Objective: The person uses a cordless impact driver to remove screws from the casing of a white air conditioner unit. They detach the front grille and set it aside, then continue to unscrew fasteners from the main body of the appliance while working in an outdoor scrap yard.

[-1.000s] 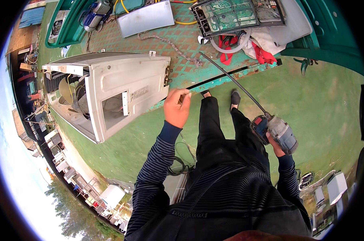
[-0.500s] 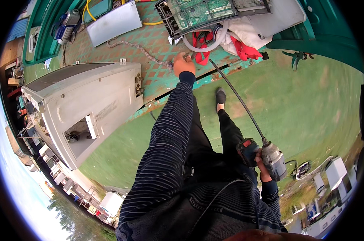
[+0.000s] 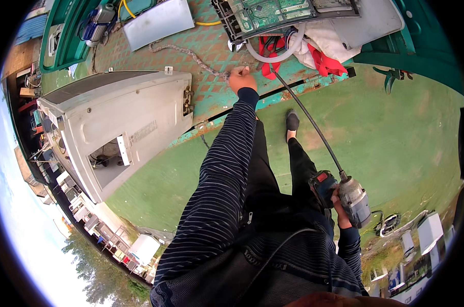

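The right hand point(image 3: 340, 207) is nearest, low beside the person's hip, its fingers wrapped around the grip of a grey power drill point(image 3: 352, 199) with a red-and-black battery; a long thin black bit point(image 3: 306, 115) runs from the drill up toward the platform edge. Under it lies green ground point(image 3: 390, 128), with the person's two dark shoes standing on it.

Farther out, the left arm in a striped sleeve is stretched forward, and the left hand point(image 3: 242, 79) rests on a worn teal chequer-plate deck point(image 3: 211, 56). Its fingers are curled closed at the end of a grey chain point(image 3: 191, 53) that trails away to the left; whether they pinch the chain I cannot tell.

To the left of those fingers sits a white air-conditioner unit point(image 3: 119, 123), with a pale rectangular label on its side. Beyond the fingertips lie red rags point(image 3: 326, 61), a grey hose, a green circuit board point(image 3: 267, 13) in a housing and a flat white panel point(image 3: 157, 23).
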A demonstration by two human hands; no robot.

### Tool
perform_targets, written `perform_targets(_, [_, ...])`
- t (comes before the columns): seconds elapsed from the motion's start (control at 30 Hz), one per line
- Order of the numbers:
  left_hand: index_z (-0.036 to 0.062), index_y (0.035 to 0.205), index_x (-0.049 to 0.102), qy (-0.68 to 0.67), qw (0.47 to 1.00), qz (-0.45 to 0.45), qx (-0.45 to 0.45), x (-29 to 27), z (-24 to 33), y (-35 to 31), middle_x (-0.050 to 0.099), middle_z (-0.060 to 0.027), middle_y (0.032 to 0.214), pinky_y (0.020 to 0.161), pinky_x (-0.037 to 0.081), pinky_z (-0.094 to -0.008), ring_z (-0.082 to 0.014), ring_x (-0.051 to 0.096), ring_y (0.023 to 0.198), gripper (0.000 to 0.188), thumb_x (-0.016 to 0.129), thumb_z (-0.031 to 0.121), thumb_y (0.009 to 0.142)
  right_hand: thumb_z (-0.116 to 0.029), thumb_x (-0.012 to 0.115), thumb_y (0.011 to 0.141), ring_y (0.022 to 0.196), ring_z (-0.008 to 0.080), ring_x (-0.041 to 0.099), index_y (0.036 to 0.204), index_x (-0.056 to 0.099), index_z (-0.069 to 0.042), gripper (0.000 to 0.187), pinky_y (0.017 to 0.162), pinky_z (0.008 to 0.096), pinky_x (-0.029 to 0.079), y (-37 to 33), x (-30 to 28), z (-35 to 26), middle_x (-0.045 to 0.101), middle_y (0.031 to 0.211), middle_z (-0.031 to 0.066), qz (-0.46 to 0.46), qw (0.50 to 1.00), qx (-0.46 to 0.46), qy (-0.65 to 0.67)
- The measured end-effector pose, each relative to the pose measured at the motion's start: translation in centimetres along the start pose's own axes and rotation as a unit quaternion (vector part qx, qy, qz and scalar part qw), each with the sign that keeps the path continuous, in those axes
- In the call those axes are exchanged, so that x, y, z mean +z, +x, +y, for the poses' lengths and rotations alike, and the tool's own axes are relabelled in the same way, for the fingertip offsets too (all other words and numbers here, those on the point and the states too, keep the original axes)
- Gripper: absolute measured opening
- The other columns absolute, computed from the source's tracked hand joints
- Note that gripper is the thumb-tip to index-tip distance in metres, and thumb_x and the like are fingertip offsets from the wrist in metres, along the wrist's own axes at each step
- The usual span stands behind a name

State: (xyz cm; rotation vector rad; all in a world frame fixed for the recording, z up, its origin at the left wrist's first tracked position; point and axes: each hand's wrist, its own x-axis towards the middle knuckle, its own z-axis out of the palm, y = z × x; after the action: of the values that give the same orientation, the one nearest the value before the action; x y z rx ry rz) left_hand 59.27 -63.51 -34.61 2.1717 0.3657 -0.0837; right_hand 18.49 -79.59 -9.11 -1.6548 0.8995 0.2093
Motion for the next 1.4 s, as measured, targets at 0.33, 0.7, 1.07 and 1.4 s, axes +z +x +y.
perform_targets(0.33, [0.0126, 0.097, 0.061, -0.480, 0.762, -0.201, -0.386, -11.3, 3.8, -3.7, 0.069, -0.0028, 0.096, 0.047, 0.043, -0.0241, -0.0080, 0.052, 0.057, 0.017, 0.062, 0.029, 0.094, -0.023, 0.071, 0.084, 0.102, 0.0288, 0.062, 0.113, 0.062, -0.005, 0.035, 0.088, 0.0387, 0.048, 3.9, 3.0, 0.7, 0.066, 0.109, 0.0116, -0.115, 0.988, -0.070, -0.074])
perform_targets(0.7, [0.0116, 0.102, 0.064, -0.600, 0.670, -0.251, -0.358, -16.7, 6.4, -2.9, 0.069, 0.0056, 0.094, 0.054, 0.043, -0.0230, -0.0060, 0.053, 0.062, 0.022, 0.051, 0.029, 0.099, -0.022, 0.075, 0.080, 0.106, 0.0272, 0.060, 0.120, 0.059, -0.007, 0.046, 0.092, 0.0385, 0.046, 5.6, 4.9, 1.2, 0.064, 0.114, 0.0109, -0.133, 0.989, -0.065, -0.004])
perform_targets(1.07, [0.0112, 0.101, 0.060, -0.571, 0.718, -0.204, -0.341, -19.5, 6.4, -1.1, 0.068, 0.0051, 0.096, 0.056, 0.045, -0.0227, -0.0059, 0.054, 0.063, 0.019, 0.053, 0.029, 0.099, -0.017, 0.078, 0.077, 0.102, 0.0221, 0.063, 0.121, 0.057, -0.005, 0.050, 0.089, 0.0343, 0.050, 6.7, 7.1, -0.6, 0.066, 0.112, 0.0090, -0.126, 0.990, -0.034, 0.060])
perform_targets(1.4, [0.0121, 0.101, 0.058, -0.540, 0.761, -0.203, -0.298, -20.7, 4.3, 0.4, 0.064, 0.0060, 0.090, 0.058, 0.045, -0.0218, -0.0064, 0.051, 0.064, 0.019, 0.049, 0.029, 0.100, -0.011, 0.074, 0.078, 0.095, 0.0199, 0.061, 0.114, 0.060, -0.003, 0.039, 0.085, 0.0331, 0.047, 7.5, 9.4, -3.5, 0.065, 0.102, 0.0063, -0.128, 0.982, -0.003, 0.139])
